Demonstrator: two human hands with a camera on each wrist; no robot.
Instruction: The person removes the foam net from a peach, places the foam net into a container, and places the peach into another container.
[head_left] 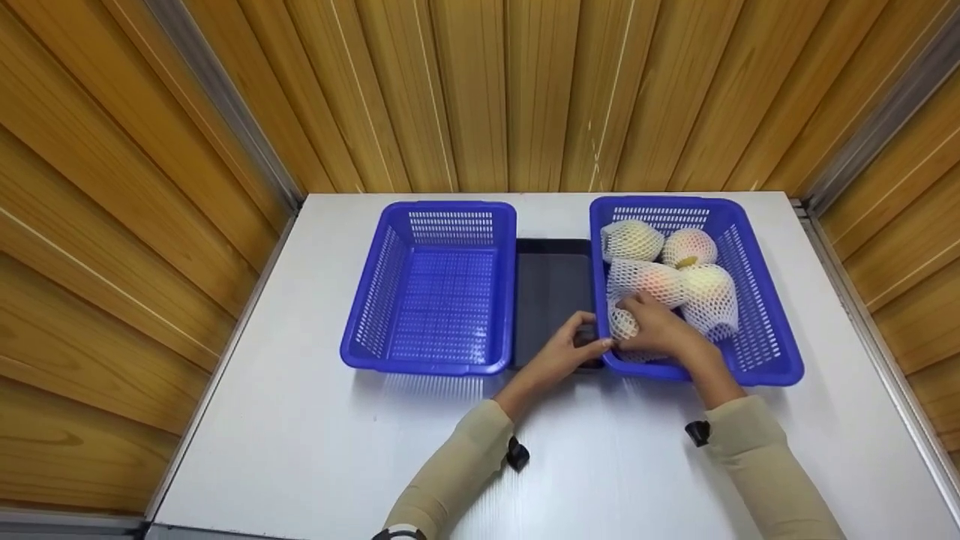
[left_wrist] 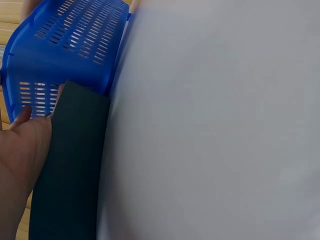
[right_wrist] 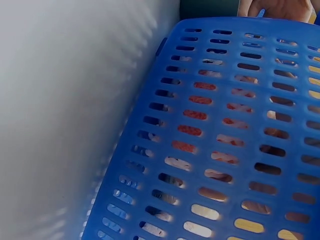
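The right blue basket (head_left: pixel 780 360) holds several round red-and-yellow fruits (head_left: pixel 691 247) in white foam nets. My right hand (head_left: pixel 664 330) reaches into its near left corner, fingers curled on a netted fruit (head_left: pixel 622 324) that the hand partly hides. In the right wrist view, the slotted basket wall (right_wrist: pixel 240 105) blocks most of that hand. My left hand (head_left: pixel 559 352) is at the same basket's left rim, thumb touching it and fingers spread loosely over the dark tray (head_left: pixel 553 292). The left wrist view shows this hand (left_wrist: pixel 25 150) behind the tray's side, beside the basket wall.
A second blue basket (head_left: pixel 450 300) stands on the left of the white table (head_left: pixel 300 450), with the dark tray between the two baskets. Wood-patterned panels (head_left: pixel 465 97) enclose the back and both sides.
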